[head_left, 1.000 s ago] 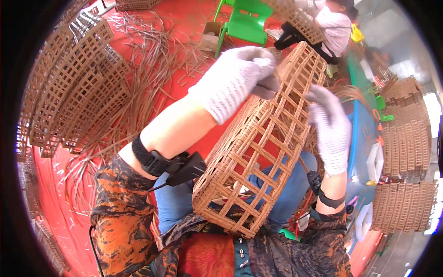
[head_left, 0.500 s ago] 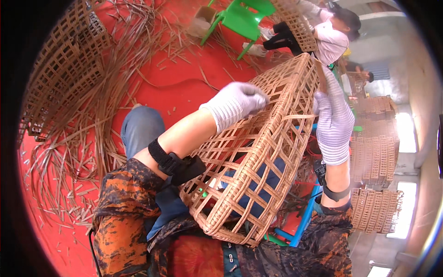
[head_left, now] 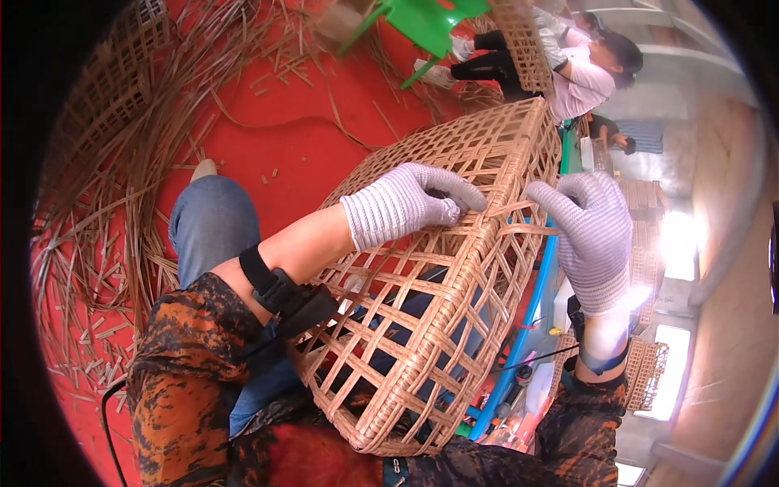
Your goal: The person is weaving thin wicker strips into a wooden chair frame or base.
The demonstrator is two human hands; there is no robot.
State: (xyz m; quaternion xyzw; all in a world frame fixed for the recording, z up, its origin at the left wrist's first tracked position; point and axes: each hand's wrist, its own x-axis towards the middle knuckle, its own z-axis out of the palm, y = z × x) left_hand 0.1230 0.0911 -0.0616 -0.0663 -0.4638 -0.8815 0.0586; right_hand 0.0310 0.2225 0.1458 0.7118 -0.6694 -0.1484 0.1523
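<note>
1. Head view: a large open-lattice basket woven of tan rattan strips is seen resting on its side across the person's lap, its tight-woven base turned away and its rim end down toward the body.
2. The left hand, gloved in white knit fabric, is laid on the upper side of the basket, fingers curled and pinching at the weave near a loose flat strip; a firm grasp on that strip cannot be confirmed.
3. The right hand, also in a white knit glove, is pressed against the far side of the basket, fingers spread and not clenched, just beside the end of the same strip.
4. A black strap with a small black device is worn on the left forearm; a black band is worn at the right wrist.
5. Blue jeans are visible beneath and through the lattice.
6. Loose rattan strips are scattered over the red floor to the left.
7. A green plastic chair and a seated person in a pink top are noted well apart, at the top.
</note>
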